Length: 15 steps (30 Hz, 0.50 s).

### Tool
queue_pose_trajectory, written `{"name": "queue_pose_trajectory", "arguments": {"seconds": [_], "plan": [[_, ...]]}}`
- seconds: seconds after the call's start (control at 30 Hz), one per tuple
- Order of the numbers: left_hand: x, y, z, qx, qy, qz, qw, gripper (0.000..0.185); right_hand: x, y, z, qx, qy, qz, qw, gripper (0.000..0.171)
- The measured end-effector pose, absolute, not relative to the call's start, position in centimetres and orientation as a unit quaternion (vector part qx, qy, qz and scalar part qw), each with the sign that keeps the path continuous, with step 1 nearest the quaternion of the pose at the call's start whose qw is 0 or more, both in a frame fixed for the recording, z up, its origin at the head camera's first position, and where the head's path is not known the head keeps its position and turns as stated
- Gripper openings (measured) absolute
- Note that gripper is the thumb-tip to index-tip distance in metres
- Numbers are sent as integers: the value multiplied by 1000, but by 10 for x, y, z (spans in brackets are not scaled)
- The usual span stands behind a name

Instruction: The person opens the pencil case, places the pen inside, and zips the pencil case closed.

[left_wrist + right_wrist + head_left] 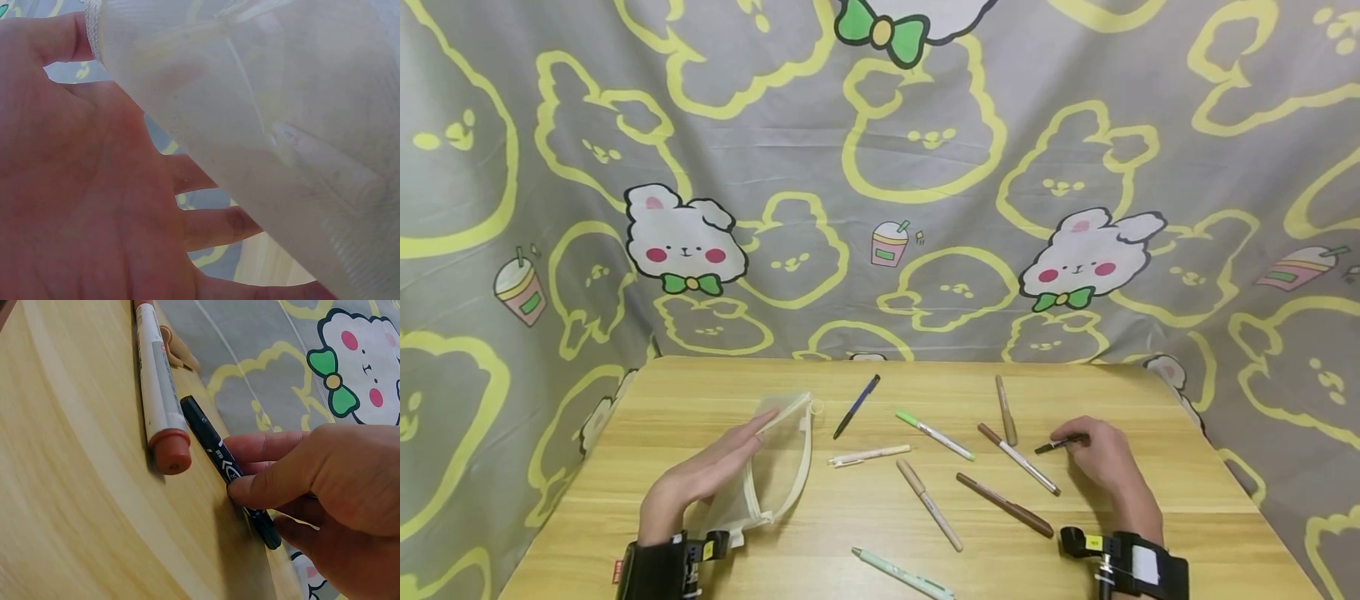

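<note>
My left hand (711, 468) holds a translucent zip pouch (786, 454) tilted up at the left of the table. Its fingers lie nearly straight along the pouch's side, partly behind the film in the left wrist view, and the thumb meets the pale woven edge. A pull ring (817, 407) hangs at the zip's far end. At the right, my right hand (1101, 454) pinches a black marker pen (215, 450) between thumb and fingers, low over the wood. A white-barrelled pen with brown ends (161, 381) lies just beside the marker.
Loose pens lie across the wooden table (820, 508): a blue-black pen (856, 407), a green-ended marker (936, 435), a cream pen (868, 455), a dark brown marker (1004, 504), a mint pen (902, 573) and several others. A patterned grey curtain (820, 167) surrounds the table.
</note>
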<state>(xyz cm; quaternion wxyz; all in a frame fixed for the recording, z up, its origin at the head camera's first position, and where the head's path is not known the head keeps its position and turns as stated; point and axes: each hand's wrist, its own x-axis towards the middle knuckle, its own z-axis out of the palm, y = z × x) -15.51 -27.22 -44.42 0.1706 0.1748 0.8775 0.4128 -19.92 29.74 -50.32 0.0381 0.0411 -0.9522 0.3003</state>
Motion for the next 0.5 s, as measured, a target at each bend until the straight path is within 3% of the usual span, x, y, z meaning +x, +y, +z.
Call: {"name": "queue_pose_trajectory", "arguments": {"seconds": [0.5], "plan": [[-156, -272, -445, 186, 880, 406, 159, 56, -200, 295, -499, 51, -958, 278, 39, 25]]}}
